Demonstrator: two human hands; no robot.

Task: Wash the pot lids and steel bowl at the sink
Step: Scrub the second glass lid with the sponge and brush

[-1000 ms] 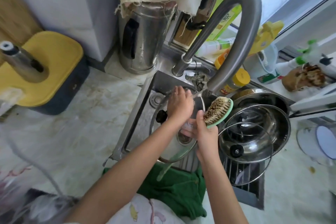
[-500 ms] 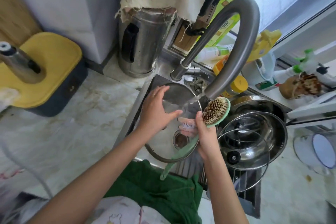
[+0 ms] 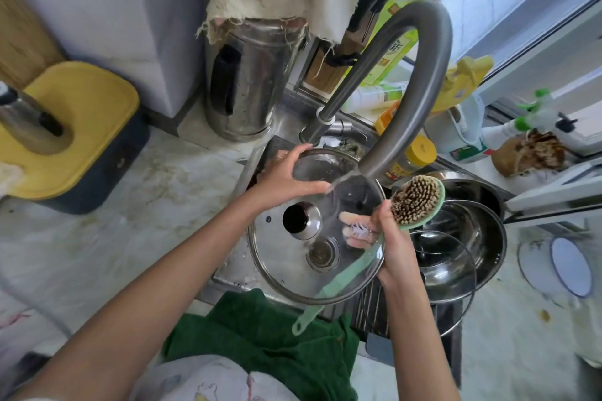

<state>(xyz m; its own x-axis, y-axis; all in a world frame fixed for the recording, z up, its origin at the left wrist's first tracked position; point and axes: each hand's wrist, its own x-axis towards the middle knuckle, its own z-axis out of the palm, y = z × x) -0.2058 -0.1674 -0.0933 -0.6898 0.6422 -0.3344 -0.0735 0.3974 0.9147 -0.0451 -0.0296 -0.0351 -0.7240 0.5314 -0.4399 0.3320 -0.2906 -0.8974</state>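
Moved: since half a second ago, we have turned the glass lid (image 3: pixel 277 264) so its knob (image 3: pixel 301 220) faces up at us, and our left hand (image 3: pixel 283 179) has slid to the far rim.
Left hand: curled over the lid's rim at 11 o'clock, thumb lying on the glass.
Right hand (image 3: pixel 391 247): wrapped round the dish brush (image 3: pixel 417 198); its fingers show through the glass, propping the lid from below at 3 o'clock.
Lid: held above the sink (image 3: pixel 252 169), nearly flat, drain visible through it.
Water: the tap (image 3: pixel 433 68) pours a thin stream onto the glass at 1 o'clock of the knob.
Key relation: the brush head sits just off the rim at 2 o'clock, bristles up; its handle runs under the glass toward 7 o'clock. Bristles face away from the lid, so we judge the right hand must roll over before any scrubbing.
Waiting: the steel bowl (image 3: pixel 488 238) at 3 o'clock, with a second lid (image 3: pixel 452 254) resting in it.
Stage: we judge this a rinse, bowl not yet washed.
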